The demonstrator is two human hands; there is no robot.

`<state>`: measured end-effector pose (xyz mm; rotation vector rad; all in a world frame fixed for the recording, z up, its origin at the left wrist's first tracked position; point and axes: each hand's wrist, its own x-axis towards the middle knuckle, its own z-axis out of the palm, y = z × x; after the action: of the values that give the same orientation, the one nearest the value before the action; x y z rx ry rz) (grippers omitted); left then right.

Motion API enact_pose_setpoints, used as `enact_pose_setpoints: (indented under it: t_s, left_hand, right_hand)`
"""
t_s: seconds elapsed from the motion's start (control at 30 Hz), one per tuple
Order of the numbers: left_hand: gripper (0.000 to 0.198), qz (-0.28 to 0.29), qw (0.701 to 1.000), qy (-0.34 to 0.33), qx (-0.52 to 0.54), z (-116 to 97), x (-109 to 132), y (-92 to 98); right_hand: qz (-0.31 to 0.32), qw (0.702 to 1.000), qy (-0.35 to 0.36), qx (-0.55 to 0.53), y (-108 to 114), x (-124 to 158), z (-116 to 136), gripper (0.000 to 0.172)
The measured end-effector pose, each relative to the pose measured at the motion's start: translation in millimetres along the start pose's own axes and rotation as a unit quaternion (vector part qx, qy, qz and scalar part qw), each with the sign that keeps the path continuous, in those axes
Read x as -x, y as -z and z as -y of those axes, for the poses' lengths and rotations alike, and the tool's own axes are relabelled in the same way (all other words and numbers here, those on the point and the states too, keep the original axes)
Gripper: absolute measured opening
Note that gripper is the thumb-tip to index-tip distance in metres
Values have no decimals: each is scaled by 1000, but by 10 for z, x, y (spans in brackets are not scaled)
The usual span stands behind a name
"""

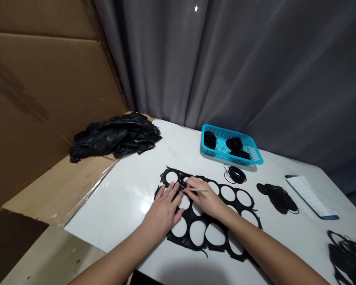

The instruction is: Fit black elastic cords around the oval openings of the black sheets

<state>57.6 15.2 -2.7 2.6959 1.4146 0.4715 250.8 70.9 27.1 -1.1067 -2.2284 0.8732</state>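
A black sheet (195, 215), soft-looking and cut through with rows of large round holes, lies flat on the white table. My left hand (166, 209) rests palm down on its left part, fingers stretched out and spread a little. In a pinch, my right hand (203, 194) grips a thin pale stick-like tool (198, 190) close to my left fingertips, near the sheet's upper edge. The tool's tip is hidden by the fingers and the dark material, so its kind does not show. Ragged strips stick out along the sheet's edges.
Behind the sheet stands a blue plastic basket (225, 158) with black bundles inside. A coil of black cord (236, 174), black round pieces (279, 198) and a white paper pad (311, 196) lie to the right. Crumpled black material (115, 136) is heaped at left, beside a cardboard wall (47, 79).
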Motion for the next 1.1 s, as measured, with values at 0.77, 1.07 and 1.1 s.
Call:
enact_pose_setpoints:
  t_s: [0.77, 1.07, 1.1]
  left_hand:
    - [50, 5, 1000, -5, 6, 21, 7, 7]
    - [49, 9, 1000, 7, 8, 12, 11, -16]
    - [49, 7, 1000, 8, 9, 11, 12, -18]
  right_hand:
    - [24, 998, -5, 58, -21, -2, 3, 14]
    - [-229, 946, -31, 227, 621, -263, -374, 20]
    - [-260, 938, -38, 226, 725, -288, -430, 21]
